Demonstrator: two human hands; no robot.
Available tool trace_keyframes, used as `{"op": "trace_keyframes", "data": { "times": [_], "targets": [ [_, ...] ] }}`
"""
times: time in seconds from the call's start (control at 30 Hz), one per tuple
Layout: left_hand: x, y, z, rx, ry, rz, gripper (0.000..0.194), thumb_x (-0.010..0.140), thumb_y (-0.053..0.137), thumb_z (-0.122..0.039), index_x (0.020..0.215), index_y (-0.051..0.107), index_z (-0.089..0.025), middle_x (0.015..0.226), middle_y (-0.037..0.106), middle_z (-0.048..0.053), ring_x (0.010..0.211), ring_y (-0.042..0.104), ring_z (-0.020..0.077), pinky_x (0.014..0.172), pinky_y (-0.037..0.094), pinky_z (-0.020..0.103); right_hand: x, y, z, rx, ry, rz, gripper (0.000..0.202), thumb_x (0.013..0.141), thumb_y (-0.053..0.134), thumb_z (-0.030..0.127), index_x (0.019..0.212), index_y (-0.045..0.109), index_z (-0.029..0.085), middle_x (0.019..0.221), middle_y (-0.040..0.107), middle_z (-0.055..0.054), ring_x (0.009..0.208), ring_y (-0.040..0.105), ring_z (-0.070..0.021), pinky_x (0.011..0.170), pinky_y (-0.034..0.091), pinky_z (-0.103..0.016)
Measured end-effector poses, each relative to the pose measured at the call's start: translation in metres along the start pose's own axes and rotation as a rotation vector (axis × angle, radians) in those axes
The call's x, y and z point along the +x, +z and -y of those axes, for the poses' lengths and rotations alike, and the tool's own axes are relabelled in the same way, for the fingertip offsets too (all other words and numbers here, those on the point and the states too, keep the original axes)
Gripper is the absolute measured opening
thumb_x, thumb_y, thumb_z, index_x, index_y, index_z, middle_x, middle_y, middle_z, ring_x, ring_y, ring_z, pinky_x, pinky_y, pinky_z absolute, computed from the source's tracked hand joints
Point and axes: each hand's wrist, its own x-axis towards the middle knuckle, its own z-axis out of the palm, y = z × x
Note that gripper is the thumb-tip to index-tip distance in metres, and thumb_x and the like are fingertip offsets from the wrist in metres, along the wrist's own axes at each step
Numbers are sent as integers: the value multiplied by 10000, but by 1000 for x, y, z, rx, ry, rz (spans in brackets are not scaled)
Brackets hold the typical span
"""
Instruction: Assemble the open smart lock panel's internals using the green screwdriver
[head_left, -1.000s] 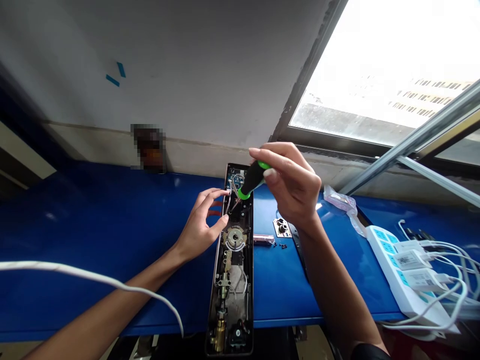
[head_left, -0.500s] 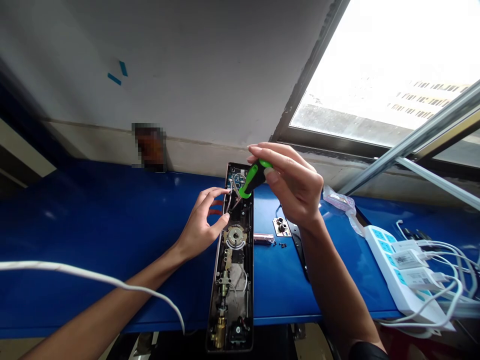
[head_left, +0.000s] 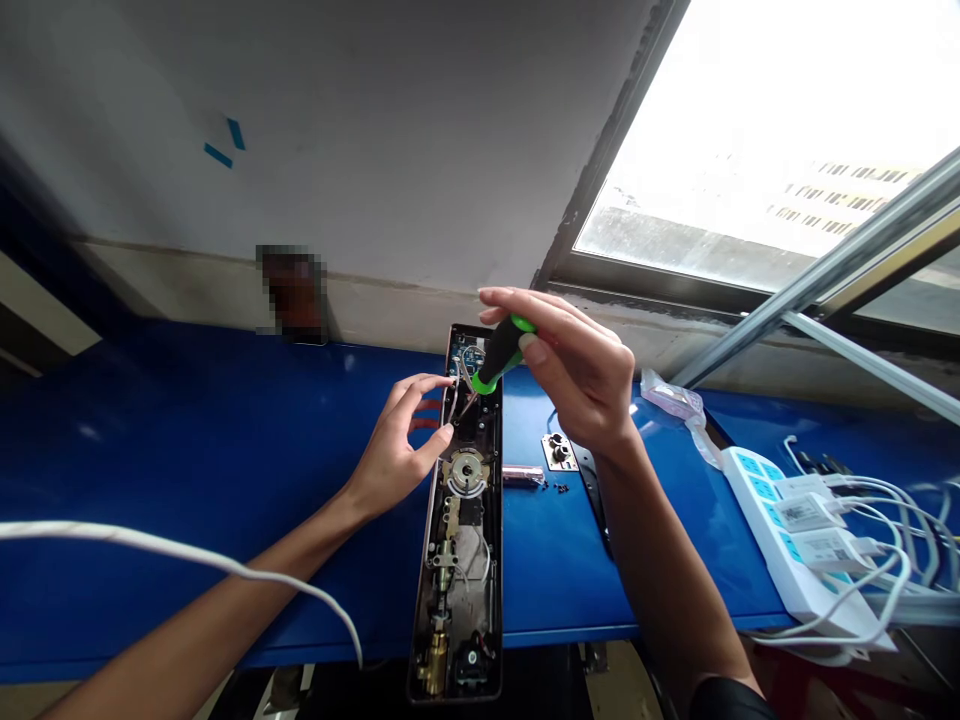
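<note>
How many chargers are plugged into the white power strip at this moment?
2 visible: white chargers side by side on the power strip, one farther from the camera, one nearer. The strip's near end is cable-covered, so more may be hidden.

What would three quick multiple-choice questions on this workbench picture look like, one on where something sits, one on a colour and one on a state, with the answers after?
1. Where do the small loose screws lie?
A. on the blue table right of the lock body
B. on the window ledge
C. on the power strip

2. What colours is the screwdriver handle?
A. red and yellow
B. black and green
C. all white

3. How is the long lock body?
A. sealed under a cover
B. standing upright against the wall
C. lying flat, open, its inner parts showing

Answers:
1 A: the screws sit on the blue table by a small metal plate.
2 B: the right hand grips a black handle with green bands.
3 C: gears and wires are bare beside the left hand.
</note>
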Motion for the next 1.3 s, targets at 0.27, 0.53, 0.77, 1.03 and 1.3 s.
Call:
{"op": "trace_keyframes", "data": {
  "times": [0.27, 0.53, 0.77, 1.03, 1.3],
  "targets": [
    [0, 0, 0, -16, 1, 1, 446, 935, 649, -249, 1370, 574, -306, 1464, 469, 88, 1186, 647, 247, 1028, 579, 457, 0, 0, -8, -79, -97, -122, 357, 881, 785, 276, 1231, 747, 334, 1049, 707, -20, 951, 691, -200, 787, 643, -402],
    [0, 0, -1, -17, 2, 0, 440, 935, 650, -253, 1368, 577, -297, 1461, 469, 95, 1186, 651, 257, 1023, 585, 466, -2, 3, -5, -18, -21, -63, 349, 970, 666, 276, 1313, 686, 343, 1196, 740, -6, 1035, 722, -212, 867, 665, -437],
    [0, 1, -1, -15, -7, -1, 443, 939, 655, -256, 1371, 576, -313, 1467, 467, 78, 1204, 637, 255, 1032, 578, 455, 0, 1, -5, -54, -33, -71, 310, 1003, 611, 356, 1296, 710, 326, 1203, 652, -42, 1082, 670, -211, 895, 639, -431],
    [0, 1, 1, -27, -2, -8, 430, 943, 654, -249, 1360, 579, -327, 1454, 470, 62, 1191, 644, 243, 1021, 583, 434, 0, 4, -10, 75, -60, -98, 390, 871, 801, 273, 1249, 737, 344, 1086, 733, -9, 978, 706, -204, 822, 652, -410],
    [-1, 1, 0, -24, -13, -6, 432, 941, 657, -251, 1361, 580, -315, 1462, 476, 69, 1196, 639, 250, 1014, 581, 436, -1, 5, -3, 97, 23, 12, 406, 1054, 482, 253, 1438, 601, 308, 1324, 699, -34, 1144, 697, -219, 965, 629, -470]
  ]
}}
